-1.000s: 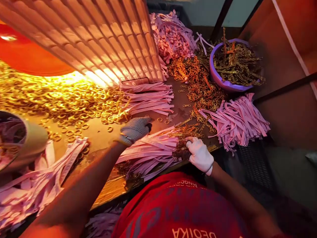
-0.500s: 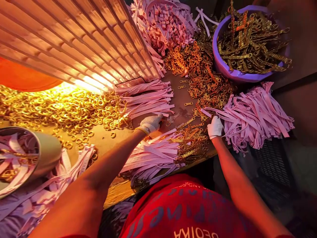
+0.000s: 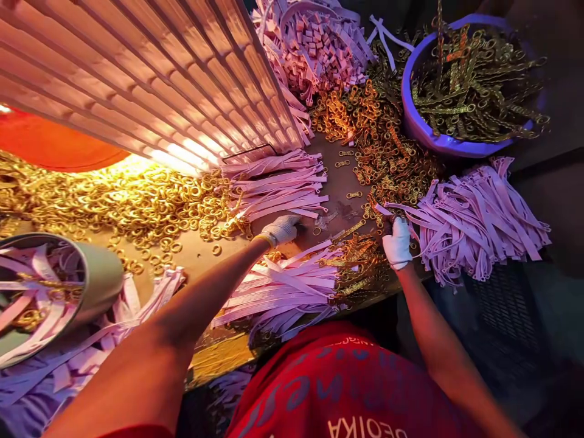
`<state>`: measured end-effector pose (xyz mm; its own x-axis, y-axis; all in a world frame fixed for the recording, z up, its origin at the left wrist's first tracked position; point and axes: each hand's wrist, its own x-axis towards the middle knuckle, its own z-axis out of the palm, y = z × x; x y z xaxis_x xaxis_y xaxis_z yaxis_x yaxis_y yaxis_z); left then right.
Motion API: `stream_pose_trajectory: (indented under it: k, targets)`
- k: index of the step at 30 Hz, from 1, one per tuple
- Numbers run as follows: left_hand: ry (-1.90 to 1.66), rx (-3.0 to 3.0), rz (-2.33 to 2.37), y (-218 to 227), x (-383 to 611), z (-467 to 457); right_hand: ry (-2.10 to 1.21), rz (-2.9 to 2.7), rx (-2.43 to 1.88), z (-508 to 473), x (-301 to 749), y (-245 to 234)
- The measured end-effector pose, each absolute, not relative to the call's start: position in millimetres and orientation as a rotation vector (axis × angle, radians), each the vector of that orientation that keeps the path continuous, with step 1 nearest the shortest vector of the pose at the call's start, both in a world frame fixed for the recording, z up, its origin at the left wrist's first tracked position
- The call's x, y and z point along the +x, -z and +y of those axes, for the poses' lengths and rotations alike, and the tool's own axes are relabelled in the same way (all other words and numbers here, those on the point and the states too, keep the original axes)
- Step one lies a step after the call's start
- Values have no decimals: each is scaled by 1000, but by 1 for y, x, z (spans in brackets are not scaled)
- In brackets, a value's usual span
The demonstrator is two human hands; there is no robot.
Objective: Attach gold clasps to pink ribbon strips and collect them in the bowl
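My left hand [image 3: 280, 231], in a white knitted glove with bare fingertips, is low over the table beside the ends of a row of pink straps [image 3: 283, 185]. Its fingers are bent together, and what they hold, if anything, is hidden. On the right, my right hand [image 3: 397, 244], in a white glove, is curled at the edge of a heap of small gold-coloured links [image 3: 395, 161]. A pink strap end lies just beyond its fingertips; whether they grip it is unclear. Between the hands lie more pink straps [image 3: 283, 283] with gold chain pieces [image 3: 360, 264] at their ends.
A purple tub [image 3: 413, 112] full of gold chain pieces stands at the back right. Another pile of pink straps [image 3: 483, 219] lies at right. Gold rings [image 3: 159, 204] spread beneath a ribbed panel [image 3: 182, 79]. A tilted bucket [image 3: 103, 277] holds straps at left.
The view has shifted slightly, so the scene sits further right. My right hand has drawn back a little toward me, and my left hand has shifted slightly left over the table.
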<state>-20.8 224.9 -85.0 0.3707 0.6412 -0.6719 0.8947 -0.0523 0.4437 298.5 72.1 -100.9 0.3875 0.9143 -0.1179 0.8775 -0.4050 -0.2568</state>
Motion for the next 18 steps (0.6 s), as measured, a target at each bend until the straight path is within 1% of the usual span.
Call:
stream_pose_trajectory:
  k: [3,6,9,12,18]
  targets:
    - [160,1505,1342,70,-28,205,-448,-1660,-2529,72,287,100]
    - [-119,986,1256,49,-36,186,-559,-1704,-2553,68,283,100]
    - [-182,684,1158,27,-43,168,-563,-1760,-2560,64,286,94]
    - [-213,583,1107,7,-42,148,-537,-1881,-2564,69,288,85]
    - [-306,618,1026,-20,-20,108,-740,-2134,-2479,106,276,82]
